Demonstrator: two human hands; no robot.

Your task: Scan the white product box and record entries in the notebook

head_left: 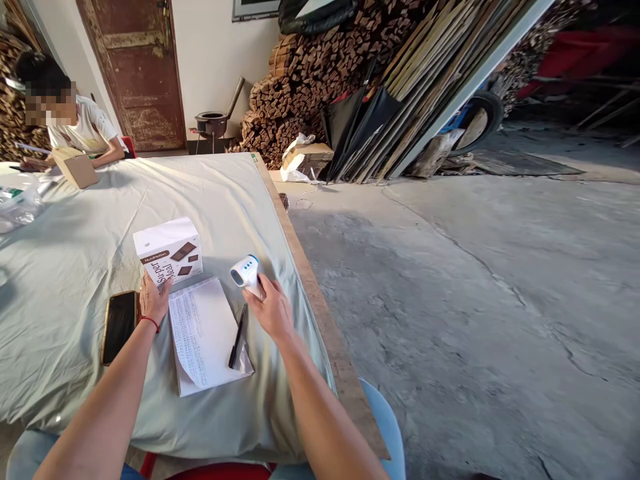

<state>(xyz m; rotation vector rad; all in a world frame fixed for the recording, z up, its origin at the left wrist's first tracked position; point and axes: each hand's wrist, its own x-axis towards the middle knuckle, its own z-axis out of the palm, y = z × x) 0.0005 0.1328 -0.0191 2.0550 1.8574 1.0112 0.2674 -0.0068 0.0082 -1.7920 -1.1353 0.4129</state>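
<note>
My left hand (154,299) grips the lower front corner of a white box (169,251) printed with brown squares, which stands on the cloth-covered table (70,240). A red band circles that wrist. My right hand (271,309) holds a white handheld device with blue buttons (245,272) just above the table. Between the hands lies a pad of written sheets (204,339) with a black pen (238,336) on its right side. A dark phone (119,325) lies to the left of my left hand.
Another person (75,123) sits at the far left end with a brown cardboard box (76,167). Clear plastic bags (20,203) lie at the left. The table's wooden edge (305,267) borders a cracked concrete floor. Stacked firewood (305,87) and leaning boards stand behind.
</note>
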